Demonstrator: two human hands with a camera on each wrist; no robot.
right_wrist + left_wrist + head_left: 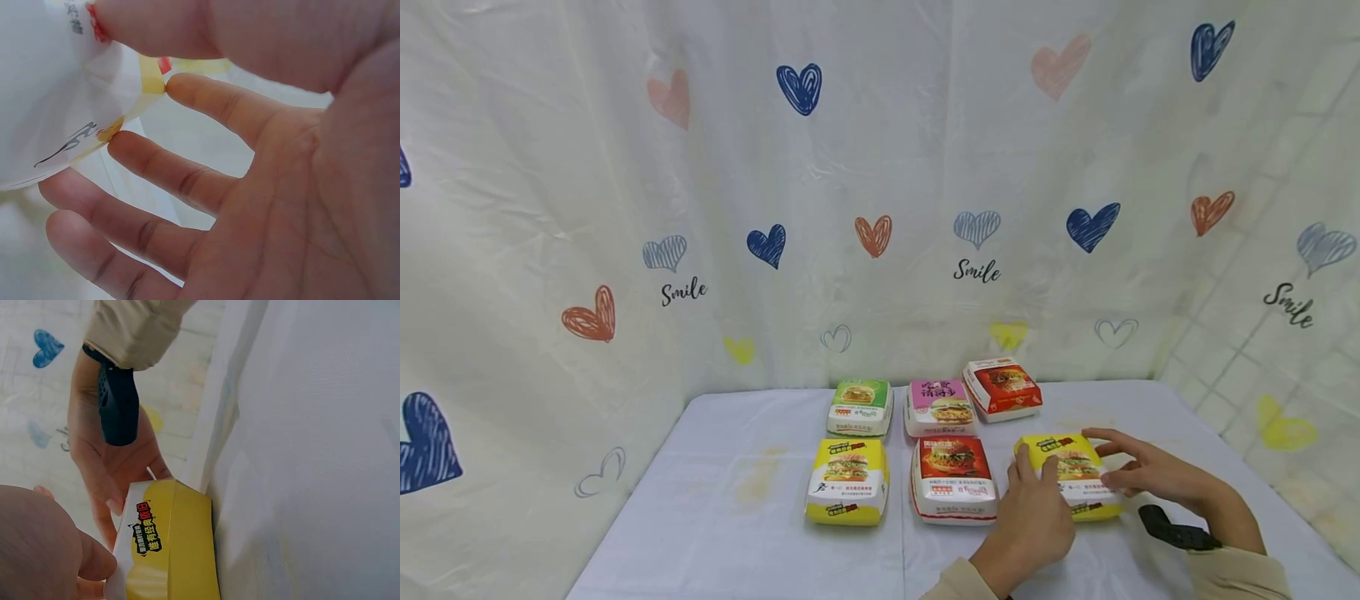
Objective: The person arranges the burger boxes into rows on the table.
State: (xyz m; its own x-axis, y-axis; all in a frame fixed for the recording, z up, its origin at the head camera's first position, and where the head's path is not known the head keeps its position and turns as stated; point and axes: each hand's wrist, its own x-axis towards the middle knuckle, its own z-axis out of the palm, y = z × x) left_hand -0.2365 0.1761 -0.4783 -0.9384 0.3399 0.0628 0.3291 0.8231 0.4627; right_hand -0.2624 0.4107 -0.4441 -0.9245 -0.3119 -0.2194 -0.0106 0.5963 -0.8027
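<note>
A yellow-and-white burger box (1078, 467) with a printed burger stands at the right end of the front row. My left hand (1033, 517) holds its left side, the thumb on top and the fingers along the edge. Across from it, my right hand (1165, 475) holds the right side. In the right wrist view, the thumb of the right hand (269, 181) reaches over the burger box (69, 106) while spread fingertips touch its side wall. The left wrist view shows the yellow end of the burger box (187, 544) close to the tabletop.
A red-and-white box (955, 479) and another yellow box (847, 482) stand to the left in the front row. Behind are a green box (860, 408), a pink box (938, 408) and a tilted red box (1002, 389). A heart-print curtain (880, 167) hangs behind the white tablecloth (715, 500).
</note>
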